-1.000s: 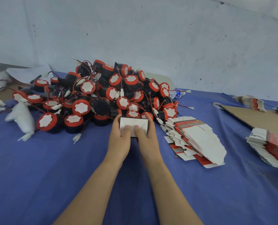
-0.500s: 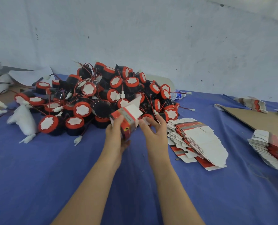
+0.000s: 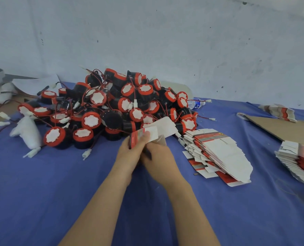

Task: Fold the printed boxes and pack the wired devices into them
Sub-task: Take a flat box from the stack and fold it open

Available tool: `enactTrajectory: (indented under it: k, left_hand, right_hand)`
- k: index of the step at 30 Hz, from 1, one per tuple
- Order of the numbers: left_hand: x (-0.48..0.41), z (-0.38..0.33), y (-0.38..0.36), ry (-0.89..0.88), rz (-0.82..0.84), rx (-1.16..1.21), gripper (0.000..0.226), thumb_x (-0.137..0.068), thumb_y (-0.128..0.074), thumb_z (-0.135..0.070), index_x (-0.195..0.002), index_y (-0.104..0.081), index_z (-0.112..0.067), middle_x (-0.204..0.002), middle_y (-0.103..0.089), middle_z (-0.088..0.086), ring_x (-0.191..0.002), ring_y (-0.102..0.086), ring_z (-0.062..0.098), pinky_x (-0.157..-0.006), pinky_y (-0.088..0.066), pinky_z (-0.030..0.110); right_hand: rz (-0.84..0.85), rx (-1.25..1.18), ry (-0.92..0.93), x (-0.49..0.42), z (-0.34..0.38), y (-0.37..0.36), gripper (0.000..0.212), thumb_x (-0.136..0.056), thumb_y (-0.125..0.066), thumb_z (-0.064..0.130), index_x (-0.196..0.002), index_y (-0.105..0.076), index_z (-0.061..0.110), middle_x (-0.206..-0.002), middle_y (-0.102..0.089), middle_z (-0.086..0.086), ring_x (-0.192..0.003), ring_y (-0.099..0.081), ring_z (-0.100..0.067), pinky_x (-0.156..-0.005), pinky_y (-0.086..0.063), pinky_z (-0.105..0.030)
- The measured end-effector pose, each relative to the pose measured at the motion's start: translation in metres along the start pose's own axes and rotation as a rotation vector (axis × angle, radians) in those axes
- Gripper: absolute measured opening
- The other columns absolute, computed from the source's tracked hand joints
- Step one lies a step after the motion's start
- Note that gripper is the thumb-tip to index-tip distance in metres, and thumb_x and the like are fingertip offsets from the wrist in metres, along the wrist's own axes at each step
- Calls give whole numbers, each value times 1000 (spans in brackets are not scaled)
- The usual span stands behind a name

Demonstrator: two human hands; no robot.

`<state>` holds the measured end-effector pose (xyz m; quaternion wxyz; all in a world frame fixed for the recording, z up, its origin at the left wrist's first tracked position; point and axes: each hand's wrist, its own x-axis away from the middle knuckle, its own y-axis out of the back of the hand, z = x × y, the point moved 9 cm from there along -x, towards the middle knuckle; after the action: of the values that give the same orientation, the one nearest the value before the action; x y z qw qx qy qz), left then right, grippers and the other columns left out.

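Box (image 3: 152,132) pinched by left hand (image 3: 129,153) fingers, thumb on top. Right hand (image 3: 159,160) fingers hidden under box; grip cannot be told. Devices (image 3: 112,107) heaped just beyond fingers; flat boxes (image 3: 218,150) stacked right.

The worktop (image 3: 58,192) is covered in a blue cloth. The devices (image 3: 126,103) piled near its far edge are black, with red rims and white wavy-edged middles. Their wires (image 3: 203,117) are red and their plugs (image 3: 87,153) are white. The box (image 3: 153,132) just in front of the pile is white inside and red and grey outside. The flat boxes (image 3: 218,153) beside it are white with red and grey bands. So is the stack (image 3: 298,162) at the right edge. The cardboard sheet (image 3: 286,128) near the far right corner is brown. The wall (image 3: 165,41) is pale grey with small dark specks.
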<state>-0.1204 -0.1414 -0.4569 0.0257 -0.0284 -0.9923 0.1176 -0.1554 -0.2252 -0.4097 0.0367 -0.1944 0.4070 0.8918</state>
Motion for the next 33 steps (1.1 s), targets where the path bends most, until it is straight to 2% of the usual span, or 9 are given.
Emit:
enactTrajectory:
  k: [5,8,10,15,18,21,27,30,33]
  left_hand:
    - [1,-15,4,-203,-91,-302,84,-67,-66,-66,-140,-42,-31,-132,-49,-12,-118,-48,8,-97,-46,30]
    - [-4,-16,15,-241,-148,-300,30,-87,-58,-52,-110,-59,-34,-116,-62,-6,-112,-58,16,-95,-50,39]
    - [-7,-12,25,-192,-195,-189,20,-96,-44,-50,-96,-57,-35,-105,-65,-5,-102,-61,17,-89,-52,40]
    - [4,-19,9,-280,-175,-270,26,-101,-30,-47,-88,-51,-40,-96,-58,-15,-87,-54,-3,-69,-39,13]
    - [6,-15,2,-261,-154,-213,36,-100,-25,-51,-92,-56,-34,-98,-60,-11,-91,-56,0,-66,-39,12]
    - [5,-13,13,-205,-235,-140,39,-102,-25,-45,-96,-59,-28,-95,-62,-7,-85,-57,4,-58,-40,12]
    - [0,-7,17,-164,-226,-25,16,-99,-45,-19,-107,-56,-28,-111,-61,-3,-105,-58,19,-86,-53,38]
    - [1,-12,5,-232,-146,-183,21,-102,-36,-26,-112,-55,-29,-116,-61,0,-104,-58,17,-78,-52,32]
    - [4,-10,-11,-212,-28,-217,13,-98,-45,-41,-110,-46,-36,-120,-56,-2,-105,-57,12,-82,-54,33]
  right_hand:
    - [6,181,38,-2,5,-9,27,-89,-53,5,-113,-65,7,-103,-65,-7,-106,-55,-27,-95,-45,-42]
    - [15,-5,-16,-1,2,-8,22,-86,-54,6,-101,-68,15,-89,-65,5,-88,-57,-7,-76,-52,-28]
    - [-189,-188,-41,0,1,12,24,-86,-53,3,-97,-70,16,-91,-63,11,-84,-55,8,-70,-44,-8]
    - [-558,-258,-211,9,-24,42,20,-95,-50,7,-102,-63,21,-115,-46,9,-105,-43,12,-83,-26,6]
    - [-476,-116,-313,7,-41,37,28,-99,-43,9,-118,-63,11,-126,-51,4,-120,-44,-8,-88,-23,0]
    - [-462,-177,-380,8,-51,34,33,-100,-39,11,-126,-58,16,-116,-56,10,-105,-48,-6,-79,-33,-5]
    - [-231,-359,-522,6,-61,-2,39,-99,-39,21,-137,-43,18,-119,-56,3,-91,-49,-9,-63,-37,-20]
    - [-187,-452,-613,9,-72,-2,54,-96,-42,13,-149,-30,14,-137,-48,-1,-101,-44,-10,-75,-38,-22]
    - [-191,-569,-650,10,-76,-3,45,-97,-44,9,-142,-40,13,-124,-54,0,-116,-54,-25,-95,-47,-35]
